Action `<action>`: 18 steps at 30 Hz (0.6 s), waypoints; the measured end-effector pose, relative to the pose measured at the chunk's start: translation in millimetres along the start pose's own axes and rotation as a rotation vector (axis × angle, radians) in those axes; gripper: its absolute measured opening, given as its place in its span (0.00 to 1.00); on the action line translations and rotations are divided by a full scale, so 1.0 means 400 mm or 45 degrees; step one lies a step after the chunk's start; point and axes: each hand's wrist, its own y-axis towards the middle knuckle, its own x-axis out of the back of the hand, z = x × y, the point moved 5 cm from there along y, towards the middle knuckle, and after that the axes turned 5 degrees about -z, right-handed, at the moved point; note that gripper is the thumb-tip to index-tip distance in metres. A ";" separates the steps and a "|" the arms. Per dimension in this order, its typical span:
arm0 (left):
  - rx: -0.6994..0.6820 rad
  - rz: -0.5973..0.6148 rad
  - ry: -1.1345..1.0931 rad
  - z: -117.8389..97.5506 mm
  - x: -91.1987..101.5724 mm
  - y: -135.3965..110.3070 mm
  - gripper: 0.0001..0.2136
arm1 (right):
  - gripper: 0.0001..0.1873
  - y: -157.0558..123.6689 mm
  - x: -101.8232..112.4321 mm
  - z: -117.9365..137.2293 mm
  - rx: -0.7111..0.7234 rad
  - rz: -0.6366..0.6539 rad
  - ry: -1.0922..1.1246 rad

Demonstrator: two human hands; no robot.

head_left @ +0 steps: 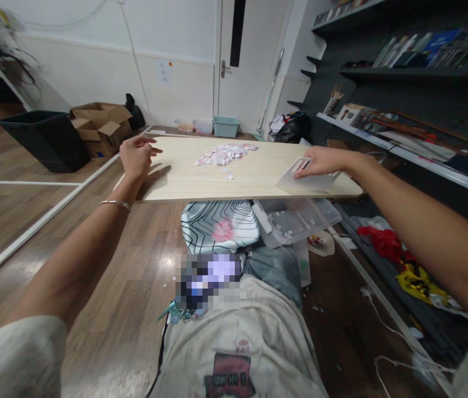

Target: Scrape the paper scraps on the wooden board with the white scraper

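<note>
A pale wooden board spans the space in front of me, above my lap. Toward its far middle lies a heap of small white and pink paper scraps, with a few loose bits nearer to me. Over the board's left end is my left hand, empty, its fingers apart and partly bent. At the right end my right hand grips a flat, translucent white plastic sheet with a cut-out slot, tilted against the board. My fingers hide part of that sheet.
Under the board are a patterned cushion-like item and a clear plastic box with scraps in it. A black bin and cardboard boxes stand left. Dark shelves line the right side; cables lie on the floor.
</note>
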 end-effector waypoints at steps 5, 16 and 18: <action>-0.054 0.011 -0.021 0.001 0.004 -0.006 0.43 | 0.45 0.067 0.008 0.020 -0.036 -0.022 -0.045; 0.025 -0.092 -0.150 0.058 -0.010 0.028 0.31 | 0.52 0.134 0.012 0.020 -0.080 -0.053 -0.265; 0.031 -0.026 -0.182 0.056 -0.015 0.023 0.19 | 0.52 0.140 0.013 0.024 -0.052 -0.071 -0.298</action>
